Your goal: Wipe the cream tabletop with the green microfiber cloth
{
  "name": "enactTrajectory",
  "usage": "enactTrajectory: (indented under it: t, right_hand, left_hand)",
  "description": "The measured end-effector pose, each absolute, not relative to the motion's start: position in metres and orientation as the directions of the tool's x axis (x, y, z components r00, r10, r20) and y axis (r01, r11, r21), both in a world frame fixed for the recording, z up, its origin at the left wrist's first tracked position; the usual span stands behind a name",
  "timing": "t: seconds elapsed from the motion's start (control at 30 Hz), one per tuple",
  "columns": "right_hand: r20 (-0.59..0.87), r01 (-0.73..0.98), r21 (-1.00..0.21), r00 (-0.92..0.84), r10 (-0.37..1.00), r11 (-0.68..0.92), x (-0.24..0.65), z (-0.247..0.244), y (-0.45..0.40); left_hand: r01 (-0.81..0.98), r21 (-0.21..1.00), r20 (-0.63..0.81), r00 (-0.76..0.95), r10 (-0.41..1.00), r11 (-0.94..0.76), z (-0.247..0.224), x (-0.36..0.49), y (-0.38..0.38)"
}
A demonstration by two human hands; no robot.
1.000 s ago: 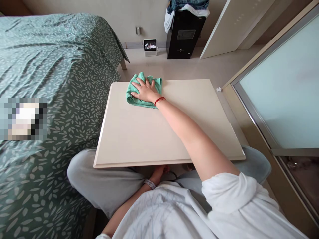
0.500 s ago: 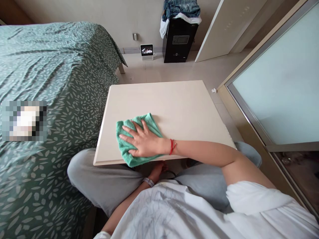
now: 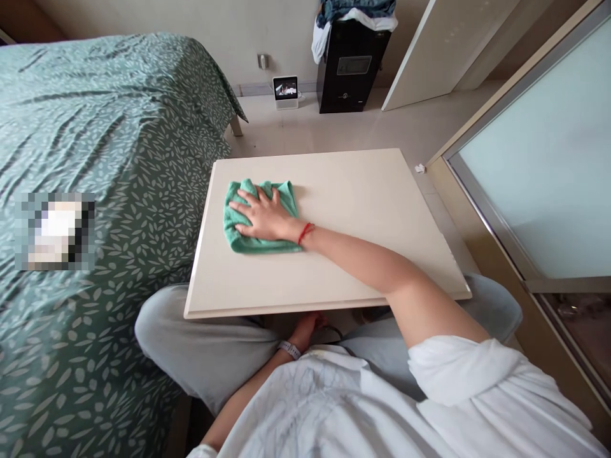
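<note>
Fingers (image 3: 243,210) of the right hand (image 3: 262,217) are spread flat, pointing to nine o'clock.
Directly beneath them the green cloth (image 3: 238,240) is pressed onto the table (image 3: 363,210); the left hand (image 3: 303,329) is mostly hidden below, fingers untellable.

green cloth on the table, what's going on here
A person sits with their legs under a low cream table. Their right hand lies flat, fingers spread, on a green cloth at the table's left side, pressing it onto the top. Their left hand is down under the table's near edge, mostly hidden, with a watch on the wrist. A bed with a green leaf-print cover stands right beside the table.
</note>
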State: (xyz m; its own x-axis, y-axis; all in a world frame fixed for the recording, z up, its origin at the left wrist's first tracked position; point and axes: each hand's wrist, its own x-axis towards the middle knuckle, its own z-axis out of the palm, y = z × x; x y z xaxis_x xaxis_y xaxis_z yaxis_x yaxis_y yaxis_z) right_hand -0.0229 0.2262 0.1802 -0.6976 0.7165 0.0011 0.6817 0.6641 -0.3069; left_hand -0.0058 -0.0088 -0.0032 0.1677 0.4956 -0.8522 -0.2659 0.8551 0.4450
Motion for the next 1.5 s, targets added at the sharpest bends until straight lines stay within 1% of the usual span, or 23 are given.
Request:
enactTrajectory:
  t: [0.07,0.17,0.27,0.37,0.47,0.6,0.73,0.83,0.9,1.0,1.07,1.13,1.23,1.3,1.33,1.4,1.5]
  right_hand:
    - [-0.016,0.742,-0.310,-0.629,0.777,0.594,-0.028,0.187,0.259]
    - [0.019,0.785,-0.328,-0.550,0.835,0.525,-0.033,0.189,0.304]
    - [0.082,0.783,-0.376,-0.504,0.859,0.496,-0.039,0.181,0.339]
    - [0.132,0.769,-0.408,-0.484,0.865,0.492,-0.046,0.171,0.357]
    - [0.135,0.771,-0.396,-0.488,0.862,0.498,-0.049,0.167,0.353]
    - [0.053,0.809,-0.311,-0.510,0.859,0.499,-0.046,0.173,0.329]
    - [0.032,0.778,-0.290,-0.575,0.818,0.558,-0.043,0.176,0.295]
    - [0.040,0.725,-0.269,-0.650,0.759,0.635,-0.043,0.174,0.259]
    - [0.041,0.669,-0.238,-0.717,0.695,0.704,-0.044,0.172,0.228]
    - [0.065,0.524,-0.189,-0.837,0.543,0.831,-0.041,0.171,0.178]
    - [0.090,0.399,-0.156,-0.905,0.416,0.903,-0.036,0.171,0.150]
    - [0.085,0.270,-0.130,-0.956,0.282,0.954,-0.029,0.173,0.132]
    - [0.044,0.105,-0.142,-0.993,0.112,0.984,-0.023,0.178,0.127]
    - [0.024,0.067,-0.176,-0.997,0.073,0.982,-0.026,0.182,0.139]
    - [0.014,0.085,-0.192,-0.996,0.089,0.978,-0.029,0.183,0.150]
    - [-0.003,0.188,-0.217,-0.981,0.192,0.958,-0.038,0.184,0.176]
    - [0.016,0.433,-0.260,-0.892,0.452,0.863,-0.052,0.183,0.226]
  left_hand:
    - [-0.268,0.445,-0.855,0.156,0.494,0.855,-0.003,-0.006,-0.009]
    - [-0.263,0.439,-0.861,0.150,0.486,0.859,-0.001,-0.005,-0.009]
    - [-0.255,0.432,-0.867,0.145,0.476,0.865,0.001,-0.004,-0.009]
    - [-0.256,0.437,-0.864,0.147,0.482,0.862,0.003,-0.003,-0.008]
    - [-0.256,0.442,-0.859,0.154,0.488,0.859,0.004,-0.003,-0.007]
    - [-0.250,0.443,-0.860,0.152,0.487,0.861,0.005,-0.003,-0.008]
    - [-0.246,0.451,-0.852,0.168,0.496,0.858,0.003,-0.004,-0.008]
    - [-0.236,0.462,-0.843,0.183,0.506,0.855,0.000,-0.004,-0.007]
    - [-0.231,0.467,-0.838,0.194,0.511,0.854,-0.001,-0.004,-0.007]
    - [-0.234,0.479,-0.828,0.198,0.524,0.846,0.000,-0.005,-0.007]
    - [-0.245,0.488,-0.823,0.189,0.535,0.838,0.004,-0.006,-0.007]
    - [-0.257,0.490,-0.822,0.183,0.540,0.833,0.009,-0.007,-0.008]
    - [-0.262,0.482,-0.825,0.184,0.534,0.836,0.015,-0.006,-0.008]
    - [-0.260,0.475,-0.831,0.181,0.526,0.841,0.016,-0.006,-0.007]
    - [-0.260,0.471,-0.834,0.178,0.521,0.843,0.015,-0.005,-0.007]
    - [-0.259,0.464,-0.841,0.173,0.513,0.847,0.013,-0.004,-0.007]
    - [-0.253,0.458,-0.848,0.163,0.504,0.852,0.010,-0.004,-0.006]
